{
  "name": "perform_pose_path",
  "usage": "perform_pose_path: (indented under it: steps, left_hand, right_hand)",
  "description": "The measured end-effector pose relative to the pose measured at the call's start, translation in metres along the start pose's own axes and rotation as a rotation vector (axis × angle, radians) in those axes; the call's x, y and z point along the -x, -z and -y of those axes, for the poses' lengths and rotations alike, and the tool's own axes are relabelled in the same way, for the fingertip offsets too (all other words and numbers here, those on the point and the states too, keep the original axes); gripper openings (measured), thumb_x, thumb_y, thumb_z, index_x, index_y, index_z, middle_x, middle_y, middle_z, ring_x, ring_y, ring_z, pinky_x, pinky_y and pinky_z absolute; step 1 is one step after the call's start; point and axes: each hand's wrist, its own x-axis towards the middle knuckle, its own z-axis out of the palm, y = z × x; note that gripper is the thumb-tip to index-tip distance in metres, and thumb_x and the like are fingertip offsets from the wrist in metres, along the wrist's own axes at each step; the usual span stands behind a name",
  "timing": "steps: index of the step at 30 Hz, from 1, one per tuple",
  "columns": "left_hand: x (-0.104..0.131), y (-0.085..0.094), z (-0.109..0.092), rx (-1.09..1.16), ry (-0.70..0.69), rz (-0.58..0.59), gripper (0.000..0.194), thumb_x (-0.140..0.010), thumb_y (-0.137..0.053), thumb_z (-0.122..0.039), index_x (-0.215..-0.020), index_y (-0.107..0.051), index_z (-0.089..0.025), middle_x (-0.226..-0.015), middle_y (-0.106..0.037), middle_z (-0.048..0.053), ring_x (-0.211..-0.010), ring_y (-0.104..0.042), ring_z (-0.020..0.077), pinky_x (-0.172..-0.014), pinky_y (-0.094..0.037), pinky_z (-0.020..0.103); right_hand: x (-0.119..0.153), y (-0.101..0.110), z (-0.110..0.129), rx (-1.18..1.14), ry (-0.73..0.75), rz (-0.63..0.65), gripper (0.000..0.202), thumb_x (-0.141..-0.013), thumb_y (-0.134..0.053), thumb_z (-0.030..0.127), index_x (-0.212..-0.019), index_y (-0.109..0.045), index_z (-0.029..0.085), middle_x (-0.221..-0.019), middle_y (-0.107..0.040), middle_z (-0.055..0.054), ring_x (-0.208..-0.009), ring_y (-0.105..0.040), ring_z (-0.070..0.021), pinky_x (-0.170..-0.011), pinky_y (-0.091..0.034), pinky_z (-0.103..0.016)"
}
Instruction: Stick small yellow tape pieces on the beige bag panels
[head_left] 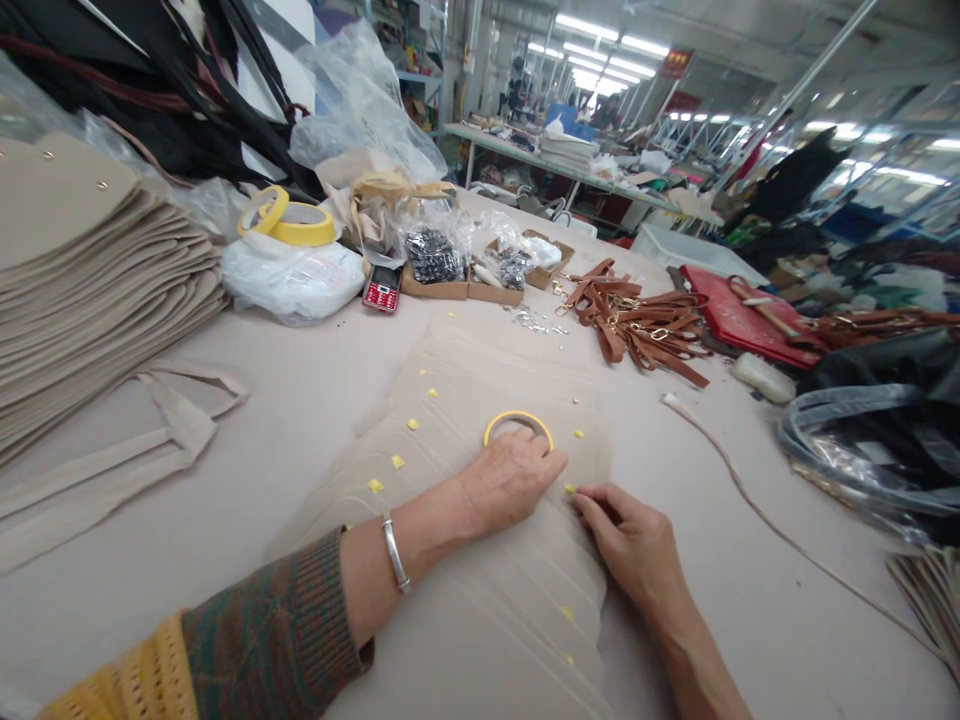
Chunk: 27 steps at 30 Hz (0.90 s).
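Observation:
Overlapping beige fabric pieces lie across the middle of the table, dotted with small yellow tape bits along both sides. Over them, my left hand is closed around the near part of a yellow tape roll. To its right, my right hand pinches a small yellow tape piece between thumb and fingertip, at the right side of the fabric.
A tall stack of beige pieces stands at the left, near loose straps. Behind are more tape rolls, a red phone and small boxes. Brown straps and a cord lie right.

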Motion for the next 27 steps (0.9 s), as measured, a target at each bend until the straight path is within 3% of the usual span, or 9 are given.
perform_pose_path:
  steps: [4,9,13,17,19,24,27]
  left_hand:
    - [-0.001,0.001,0.001,0.022,-0.029,0.014,0.008,-0.091,-0.045,-0.015,-0.089,-0.053,-0.016,-0.088,-0.059,0.008,-0.083,-0.053,0.0221,-0.071,-0.044,0.032]
    - [-0.001,0.001,0.005,0.048,-0.021,-0.026,0.007,-0.092,-0.046,-0.016,-0.089,-0.053,-0.017,-0.088,-0.059,0.006,-0.082,-0.054,0.0203,-0.07,-0.044,0.03]
    - [-0.002,0.002,0.011,0.071,0.006,-0.071,0.012,-0.095,-0.042,-0.016,-0.089,-0.053,-0.017,-0.086,-0.057,0.004,-0.077,-0.054,0.0173,-0.066,-0.044,0.028]
    - [-0.005,0.0,0.016,0.047,0.077,-0.116,0.014,-0.096,-0.04,-0.017,-0.094,-0.054,-0.017,-0.089,-0.059,0.005,-0.085,-0.053,0.0196,-0.071,-0.045,0.03]
    - [-0.008,-0.004,0.019,0.019,0.11,-0.099,0.013,-0.095,-0.041,-0.015,-0.096,-0.054,-0.017,-0.092,-0.06,0.006,-0.09,-0.052,0.0214,-0.073,-0.046,0.031]
    - [-0.014,-0.008,0.021,-0.037,0.139,-0.051,0.014,-0.092,-0.043,-0.01,-0.098,-0.054,-0.017,-0.094,-0.06,0.007,-0.094,-0.051,0.0233,-0.074,-0.047,0.033]
    - [-0.013,-0.004,0.02,-0.04,0.118,-0.02,0.015,-0.091,-0.043,-0.009,-0.096,-0.055,-0.016,-0.091,-0.061,0.007,-0.089,-0.052,0.0233,-0.073,-0.047,0.034]
  right_hand:
    - [-0.002,-0.01,0.005,0.15,0.119,-0.078,0.024,-0.087,-0.053,0.035,-0.085,-0.072,0.021,-0.084,-0.075,-0.006,-0.074,-0.069,-0.0194,-0.07,-0.051,-0.03]
    - [-0.011,-0.013,0.013,0.252,0.088,-0.067,0.024,-0.088,-0.051,0.033,-0.084,-0.071,0.021,-0.078,-0.073,-0.005,-0.067,-0.066,-0.0178,-0.065,-0.046,-0.027]
    - [-0.012,0.002,0.016,0.192,0.077,0.135,0.028,-0.088,-0.05,0.035,-0.072,-0.069,0.021,-0.065,-0.067,0.001,-0.06,-0.06,-0.0152,-0.057,-0.041,-0.024]
    - [-0.007,0.018,0.012,0.04,0.049,0.383,0.048,-0.091,-0.045,0.04,-0.049,-0.056,0.018,-0.044,-0.046,0.006,-0.043,-0.04,-0.0094,-0.043,-0.024,-0.023]
    - [-0.007,0.02,0.009,-0.027,0.004,0.315,0.046,-0.09,-0.048,0.041,-0.051,-0.057,0.017,-0.046,-0.046,0.006,-0.044,-0.041,-0.0096,-0.043,-0.026,-0.022]
    - [-0.014,0.013,-0.001,-0.093,-0.041,-0.162,0.031,-0.086,-0.052,0.042,-0.086,-0.07,0.017,-0.073,-0.068,-0.002,-0.064,-0.059,-0.016,-0.059,-0.046,-0.025]
    - [-0.016,0.01,-0.006,-0.077,-0.009,-0.218,0.03,-0.084,-0.054,0.04,-0.094,-0.071,0.017,-0.08,-0.071,-0.006,-0.063,-0.061,-0.0169,-0.06,-0.049,-0.028]
